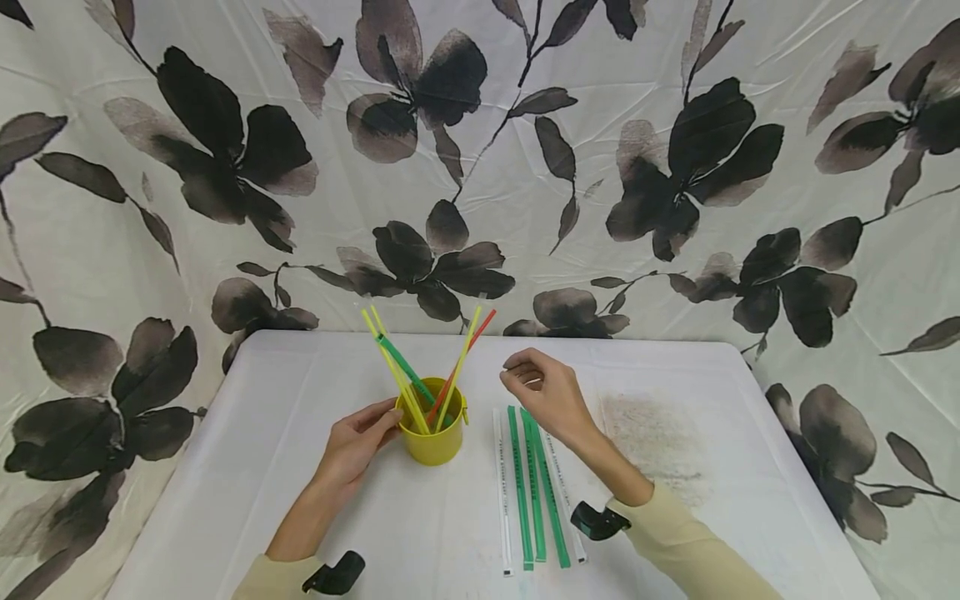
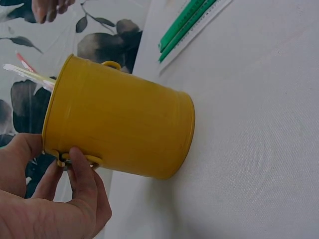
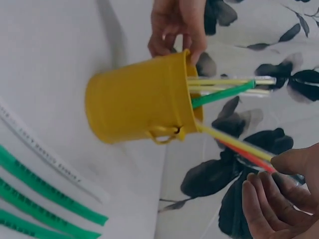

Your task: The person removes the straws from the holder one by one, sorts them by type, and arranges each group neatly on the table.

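Observation:
My left hand point(image 1: 352, 452) grips a small yellow metal bucket point(image 1: 432, 447) at its left side, thumb at the rim and fingers about the handle lug point(image 2: 92, 160). The bucket stands upright on the table. From it lean yellow straws point(image 1: 459, 367), a green wrapped straw point(image 1: 406, 368) and a red straw point(image 1: 482, 333). Right of the bucket, my right hand point(image 1: 551, 398) hangs in the air with loosely curled fingers and holds nothing visible. In the right wrist view its fingers point(image 3: 269, 199) overlap the straw tips, but the head view shows them apart.
Below my right hand, several green printed wrapped straws point(image 1: 517, 483) lie side by side, with white wrapped ones point(image 1: 502, 500) at either edge. A brownish smudge point(image 1: 652, 442) marks the white table point(image 1: 247, 467) at right. Floral cloth point(image 1: 480, 167) hangs behind.

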